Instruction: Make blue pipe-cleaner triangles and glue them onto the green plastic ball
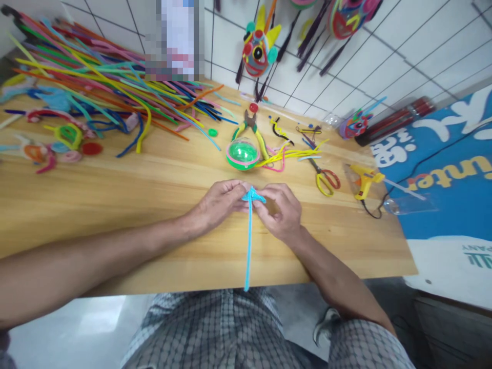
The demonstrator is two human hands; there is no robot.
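A light blue pipe cleaner piece (249, 241) has a bunched, folded top between my hands, and one long straight strand hangs from it toward the table's front edge. My left hand (225, 201) pinches the left side of the folded part with thumb and fingers. On its right side, my right hand (282, 207) grips the other end between thumb and fingertips. Just beyond my hands sits a clear and green ball (243, 154) with a pink band round it. Green and yellow pliers (250, 125) lie behind the ball.
A pile of colourful pipe cleaners (115, 77) spreads over the back left, with twisted shapes (67, 134) before it. Scissors (326, 179) and a yellow glue gun (365, 182) with a cord lie at the right. Decorated ornaments (258, 54) hang on the tiled wall.
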